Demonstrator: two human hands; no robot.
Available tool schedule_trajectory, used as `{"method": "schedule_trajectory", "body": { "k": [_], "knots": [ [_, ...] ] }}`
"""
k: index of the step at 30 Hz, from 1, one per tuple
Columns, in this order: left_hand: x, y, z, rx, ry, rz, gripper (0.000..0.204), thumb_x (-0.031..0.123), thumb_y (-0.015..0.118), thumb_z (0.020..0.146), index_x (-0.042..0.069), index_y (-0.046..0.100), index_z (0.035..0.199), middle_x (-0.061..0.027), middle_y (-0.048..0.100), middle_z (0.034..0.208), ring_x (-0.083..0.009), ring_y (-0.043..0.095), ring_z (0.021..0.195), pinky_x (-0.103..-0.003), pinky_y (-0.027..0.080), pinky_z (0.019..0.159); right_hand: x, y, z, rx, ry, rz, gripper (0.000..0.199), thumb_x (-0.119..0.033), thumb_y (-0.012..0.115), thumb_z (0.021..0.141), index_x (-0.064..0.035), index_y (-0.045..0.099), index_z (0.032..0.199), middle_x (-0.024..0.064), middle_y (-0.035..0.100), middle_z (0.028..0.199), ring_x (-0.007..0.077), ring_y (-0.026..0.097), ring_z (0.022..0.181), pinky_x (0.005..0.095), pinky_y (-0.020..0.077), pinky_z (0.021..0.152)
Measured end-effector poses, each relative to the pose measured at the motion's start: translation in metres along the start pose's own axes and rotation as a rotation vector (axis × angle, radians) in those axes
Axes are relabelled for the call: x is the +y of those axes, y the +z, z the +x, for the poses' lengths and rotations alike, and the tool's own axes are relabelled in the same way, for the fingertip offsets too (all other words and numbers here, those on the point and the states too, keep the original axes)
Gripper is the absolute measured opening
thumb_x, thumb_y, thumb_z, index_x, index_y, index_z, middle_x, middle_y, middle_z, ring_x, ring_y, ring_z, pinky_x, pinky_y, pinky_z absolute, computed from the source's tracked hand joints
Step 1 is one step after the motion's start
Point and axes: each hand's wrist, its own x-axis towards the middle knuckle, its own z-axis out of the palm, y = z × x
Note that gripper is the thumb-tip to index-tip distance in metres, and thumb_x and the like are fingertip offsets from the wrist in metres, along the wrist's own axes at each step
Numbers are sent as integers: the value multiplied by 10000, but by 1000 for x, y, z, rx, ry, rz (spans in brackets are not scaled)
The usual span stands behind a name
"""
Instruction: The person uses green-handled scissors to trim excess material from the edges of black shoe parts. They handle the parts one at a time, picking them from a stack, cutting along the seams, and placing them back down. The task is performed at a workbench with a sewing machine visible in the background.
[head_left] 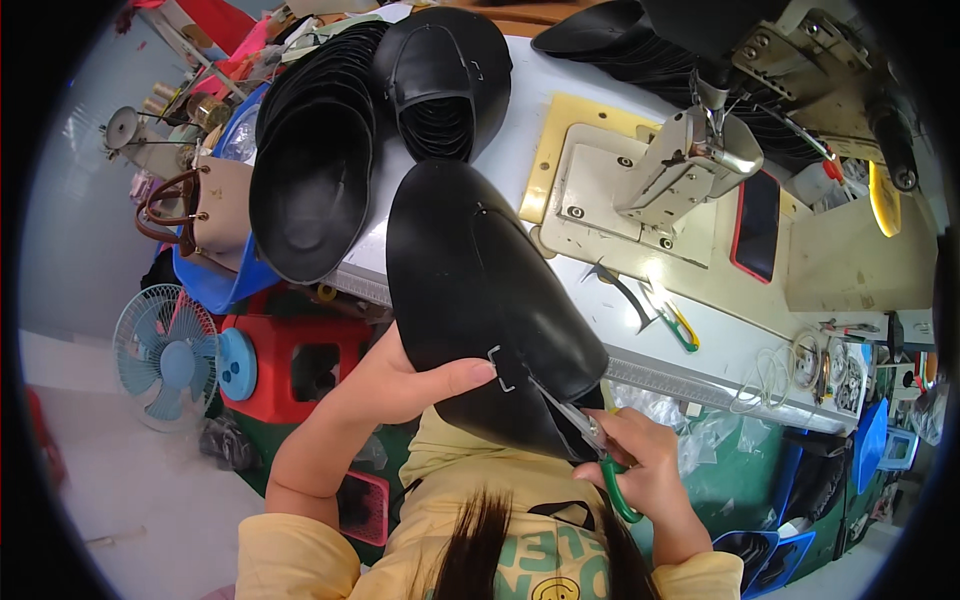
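My left hand (415,385) grips a large black moulded shell-like piece (465,260) by its left edge, thumb lying on top beside a small pale bracket-shaped mark. The piece is tilted in front of my body and has a long slit near its lower right end. In my right hand (645,450) is a pair of scissors (618,492) with green handles. Their blades reach into the slit; the tips are partly hidden by the black material. Beyond the held piece, a similar black piece (490,70) with a cut-out opening lies on the white table (640,355).
A stack of nested black pieces (315,180) stands at the left table edge. To the right are a sewing machine (690,170), a red-edged phone (757,230) and green-handled thread snips (672,315). A fan (175,362), a red stool (300,365) and a handbag (222,205) stand at left.
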Motion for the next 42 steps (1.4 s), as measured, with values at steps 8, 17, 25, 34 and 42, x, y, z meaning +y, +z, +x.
{"method": "schedule_trajectory", "body": {
  "k": [8, 17, 25, 34, 42],
  "knots": [
    [-28, 10, -5, 96, 236, 36, 261, -28, 579, 803, 6, 541, 1059, -44, 588, 992, -118, 543, 903, -266, 443, 796, 8, 6, -6, -90, 79, 371, 538, -267, 806, 590, -6, 597, 1011, 50, 466, 640, 148, 415, 536, 262, 336, 491],
    [-33, 14, -6, 123, 294, 73, 241, -38, 586, 800, 12, 553, 1034, -38, 592, 978, -115, 546, 893, -263, 443, 791, 3, 8, -8, -108, 143, 434, 505, -267, 799, 609, 10, 597, 979, 53, 443, 625, 152, 405, 547, 266, 336, 509],
    [-35, 17, -7, 152, 246, -1, 267, -18, 604, 793, 12, 544, 1051, -37, 587, 991, -109, 537, 906, -260, 436, 791, -1, -3, 0, -89, 53, 194, 529, -280, 801, 590, 3, 587, 983, 56, 480, 652, 146, 413, 518, 251, 355, 486],
    [42, -13, -5, 267, 774, 884, 144, 52, 506, 816, 9, 479, 951, -96, 525, 875, -169, 528, 759, -282, 431, 646, -4, -18, 14, -179, -215, -380, 461, -316, 723, 670, -33, 579, 1004, 73, 506, 674, 230, 545, 566, 315, 429, 487],
    [38, 3, 52, -1058, -185, 1027, 289, 88, 589, 745, 24, 480, 1005, -138, 528, 1022, -362, 536, 858, -410, 440, 745, -21, -32, 21, -344, -413, -677, 430, -284, 669, 717, -56, 549, 1061, 65, 474, 723, 212, 548, 583, 318, 424, 471]
  ]
}}
